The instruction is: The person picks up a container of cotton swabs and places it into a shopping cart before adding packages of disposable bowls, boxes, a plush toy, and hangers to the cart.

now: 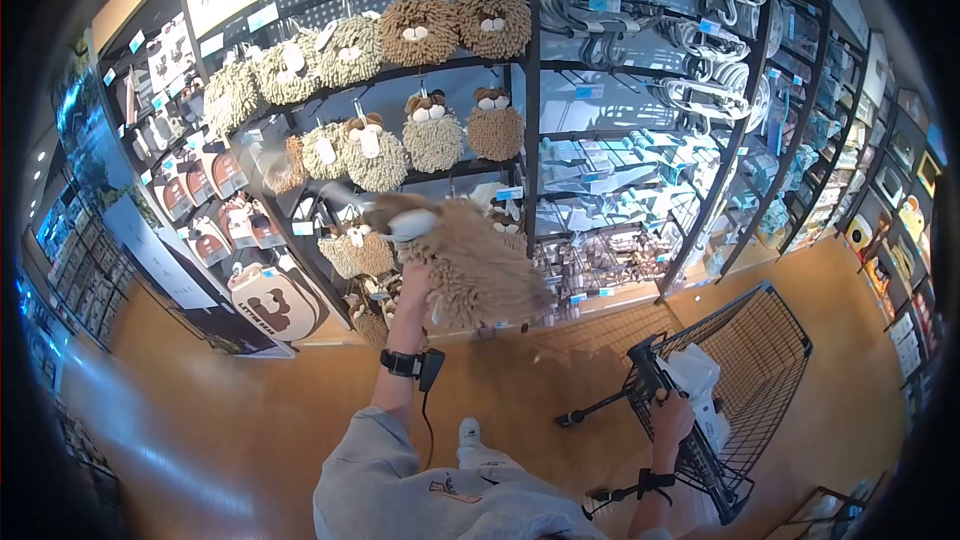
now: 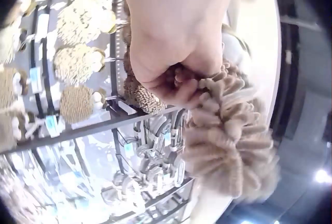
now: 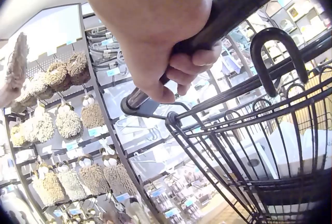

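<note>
My left hand [image 1: 418, 285] grips a brown shaggy plush item [image 1: 480, 265] with a darker top and a white patch; it is blurred. In the left wrist view the fingers of my left hand [image 2: 174, 79] curl into the edge of its thick tufts [image 2: 228, 141]. My right hand [image 1: 672, 418] is wrapped round the black handle of a wire shopping cart [image 1: 765, 370]. The right wrist view shows my right hand [image 3: 161, 53] with its fingers round the handle bar [image 3: 228, 14]. White packages [image 1: 692, 370] lie in the cart.
Similar shaggy items [image 1: 420, 30] hang in rows on the shelf wall ahead. Hangers [image 1: 610, 20] and small packaged goods [image 1: 610, 180] fill the racks to the right. Wooden floor [image 1: 250, 420] surrounds the cart, and a bear-shaped board [image 1: 278, 302] stands at the lower left of the shelves.
</note>
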Available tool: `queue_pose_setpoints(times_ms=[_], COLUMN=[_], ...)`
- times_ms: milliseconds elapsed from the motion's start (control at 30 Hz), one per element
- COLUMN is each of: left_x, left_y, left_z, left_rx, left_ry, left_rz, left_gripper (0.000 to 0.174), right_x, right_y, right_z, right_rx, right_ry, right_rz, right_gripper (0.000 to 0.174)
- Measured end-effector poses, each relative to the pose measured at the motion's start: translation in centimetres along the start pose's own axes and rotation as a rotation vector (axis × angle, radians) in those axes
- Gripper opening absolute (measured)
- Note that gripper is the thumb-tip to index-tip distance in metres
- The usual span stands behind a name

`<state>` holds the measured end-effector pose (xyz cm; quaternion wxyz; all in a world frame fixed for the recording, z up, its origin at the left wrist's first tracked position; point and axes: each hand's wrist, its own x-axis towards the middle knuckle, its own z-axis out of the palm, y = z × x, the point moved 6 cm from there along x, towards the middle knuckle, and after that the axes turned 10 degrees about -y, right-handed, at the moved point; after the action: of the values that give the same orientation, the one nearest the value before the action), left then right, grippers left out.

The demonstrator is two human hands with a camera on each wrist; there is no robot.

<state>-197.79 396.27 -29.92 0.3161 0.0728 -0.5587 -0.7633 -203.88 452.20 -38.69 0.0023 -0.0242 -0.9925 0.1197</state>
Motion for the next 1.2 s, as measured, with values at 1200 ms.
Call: queue_pose_setpoints(times_ms=[1200], left_x=[-0.1], left_y=[3.5], left_z=[-2.7], left_rx=[0.821], left_ry=[-0.181], left_rz=[0.198], left_gripper=[0.043], right_x=[0.4], right_y=[0.9], right_z=[1.1], right_rx=[-0.028], right_ry=[0.065], right_rz=[-0.052], right_gripper=[0.028])
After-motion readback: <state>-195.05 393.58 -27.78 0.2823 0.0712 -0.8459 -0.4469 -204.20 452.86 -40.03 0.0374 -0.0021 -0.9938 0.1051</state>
